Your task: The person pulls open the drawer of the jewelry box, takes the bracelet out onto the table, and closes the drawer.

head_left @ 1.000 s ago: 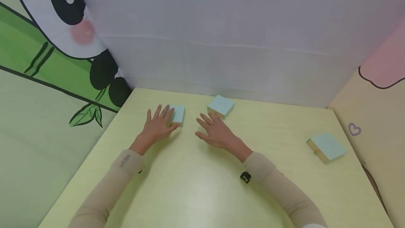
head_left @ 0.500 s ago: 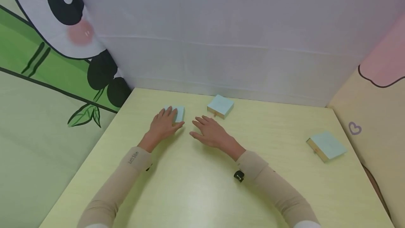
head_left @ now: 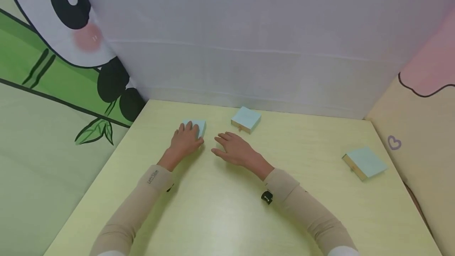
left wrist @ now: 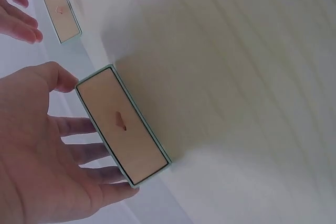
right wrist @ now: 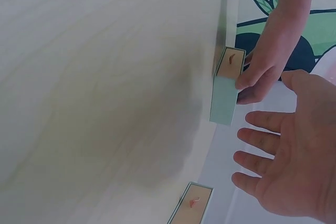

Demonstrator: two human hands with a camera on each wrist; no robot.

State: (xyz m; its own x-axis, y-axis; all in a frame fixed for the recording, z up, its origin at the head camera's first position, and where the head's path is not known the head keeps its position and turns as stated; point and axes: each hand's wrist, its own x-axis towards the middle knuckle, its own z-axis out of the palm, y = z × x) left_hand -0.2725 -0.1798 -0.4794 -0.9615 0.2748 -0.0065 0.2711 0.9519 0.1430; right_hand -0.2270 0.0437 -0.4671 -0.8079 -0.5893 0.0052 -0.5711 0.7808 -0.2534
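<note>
A pale blue drawer box (head_left: 202,126) with a tan front and a small ribbon tab lies at the table's back left. My left hand (head_left: 185,140) grips it, fingers over its top and thumb against a side edge; the left wrist view shows the box front (left wrist: 121,124) beyond the palm. Just right of it, my right hand (head_left: 235,148) hovers over the table with relaxed fingers, holding nothing. A second blue drawer box (head_left: 246,119) sits behind the right hand, apart from it. Seen from the right wrist, the right palm (right wrist: 299,150) is bare.
A third blue drawer box (head_left: 366,162) lies near the right edge of the pale yellow table (head_left: 220,216). A white cloth wall (head_left: 249,50) rises along the back edge, and printed panels flank both sides. A dark cable (head_left: 416,198) runs beside the right edge.
My left hand has moved slightly right over the nearest box, and its spread fingers and thumb have drawn in around it. The right hand has drifted a little left, away from the second box.
</note>
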